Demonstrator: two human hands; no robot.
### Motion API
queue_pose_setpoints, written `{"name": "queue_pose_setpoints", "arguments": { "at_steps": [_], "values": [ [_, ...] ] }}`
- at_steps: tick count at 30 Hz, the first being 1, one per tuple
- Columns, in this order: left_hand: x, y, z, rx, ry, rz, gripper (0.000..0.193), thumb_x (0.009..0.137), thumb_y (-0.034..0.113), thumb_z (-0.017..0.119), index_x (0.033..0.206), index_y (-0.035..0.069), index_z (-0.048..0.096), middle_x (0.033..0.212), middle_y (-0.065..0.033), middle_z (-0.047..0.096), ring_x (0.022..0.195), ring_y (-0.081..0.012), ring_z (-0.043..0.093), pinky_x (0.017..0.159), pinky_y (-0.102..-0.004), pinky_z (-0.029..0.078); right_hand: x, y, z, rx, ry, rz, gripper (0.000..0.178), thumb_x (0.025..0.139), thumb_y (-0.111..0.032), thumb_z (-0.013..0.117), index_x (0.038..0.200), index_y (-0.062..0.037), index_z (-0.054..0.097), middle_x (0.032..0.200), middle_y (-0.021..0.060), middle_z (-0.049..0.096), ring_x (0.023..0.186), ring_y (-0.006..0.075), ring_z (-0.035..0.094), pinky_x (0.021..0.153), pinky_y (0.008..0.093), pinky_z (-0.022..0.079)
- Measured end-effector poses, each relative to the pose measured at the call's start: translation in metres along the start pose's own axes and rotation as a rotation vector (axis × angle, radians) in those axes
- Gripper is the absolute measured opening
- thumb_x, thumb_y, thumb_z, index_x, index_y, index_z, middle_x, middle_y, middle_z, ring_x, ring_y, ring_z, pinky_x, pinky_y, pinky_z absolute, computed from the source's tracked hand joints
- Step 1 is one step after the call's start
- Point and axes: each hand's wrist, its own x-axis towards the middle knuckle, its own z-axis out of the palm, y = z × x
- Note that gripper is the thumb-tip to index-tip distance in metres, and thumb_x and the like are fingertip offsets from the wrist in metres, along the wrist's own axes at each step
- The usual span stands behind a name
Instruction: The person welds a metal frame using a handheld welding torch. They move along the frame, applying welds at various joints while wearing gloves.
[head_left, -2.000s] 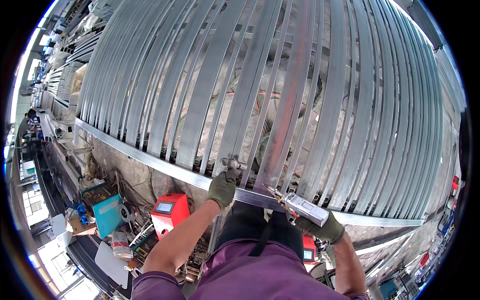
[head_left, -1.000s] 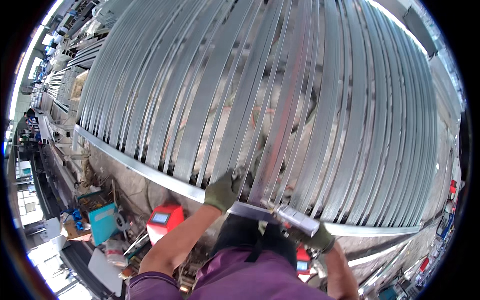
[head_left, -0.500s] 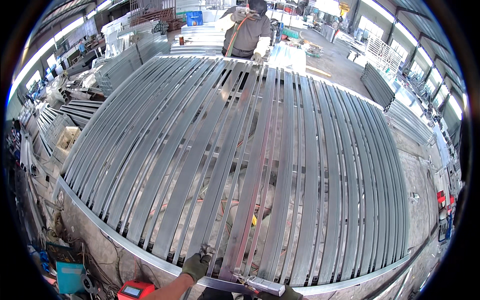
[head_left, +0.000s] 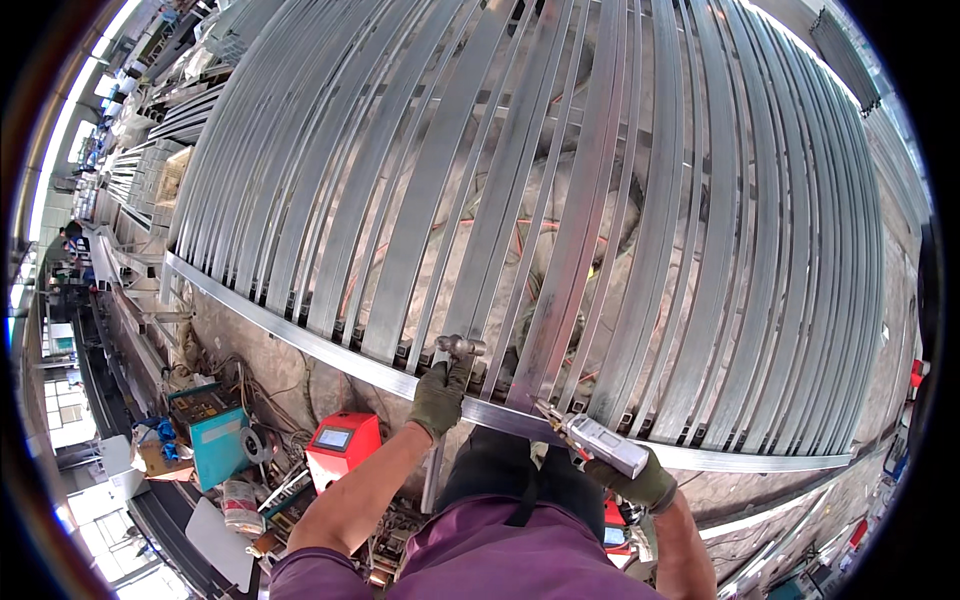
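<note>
My left hand (head_left: 438, 396), in a dark green glove, grips a small hammer (head_left: 458, 347) whose metal head rests against the near cross rail (head_left: 300, 342) of a large steel grille (head_left: 560, 180). My right hand (head_left: 640, 482), also gloved, holds a silver welding torch (head_left: 598, 440) with its tip touching the rail where a long flat bar (head_left: 575, 250) meets it. The grille is made of many long parallel flat bars running away from me.
A red welding machine (head_left: 342, 446) and a teal box (head_left: 210, 432) stand on the cluttered floor at lower left, among cables. Stacks of steel bars (head_left: 150, 160) lie far left. A person (head_left: 66, 248) stands at the left edge. Concrete ground shows under the grille.
The view had swung up over the far end of the grille and a distant person; now it is back down on the near rail, with both hands where they were two seconds ago.
</note>
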Motion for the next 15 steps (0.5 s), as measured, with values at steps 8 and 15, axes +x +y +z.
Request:
{"name": "queue_pose_setpoints", "arguments": {
  "at_steps": [8, 15],
  "values": [
    [0.001, -0.005, 0.005, 0.004, -0.026, 0.073, 0.052, 0.110, 0.055, 0.063, 0.101, 0.004, 0.067, 0.067, -0.0112, 0.061, 0.054, -0.0240, 0.060, 0.051, -0.0422, 0.047, 0.005, -0.013, 0.002, 0.114, -0.039, 0.101, 0.049, 0.097, -0.001, 0.081, 0.144, -0.0027, 0.067, 0.128, 0.0088, 0.079, 0.113, 0.0144, 0.076, 0.091, 0.0316, 0.065],
    [0.009, 0.013, -0.007, 0.285, -0.105, 0.045, 0.066, 0.112, 0.056, 0.055, 0.132, -0.005, 0.069, 0.118, -0.0295, 0.076, 0.114, -0.0490, 0.071, 0.097, -0.0521, 0.055, 0.008, -0.014, 0.007, 0.134, 0.000, 0.125, 0.045, 0.094, -0.008, 0.087, 0.137, -0.0055, 0.073, 0.123, 0.0066, 0.081, 0.109, 0.0134, 0.077, 0.092, 0.0319, 0.064]
  ]
}}
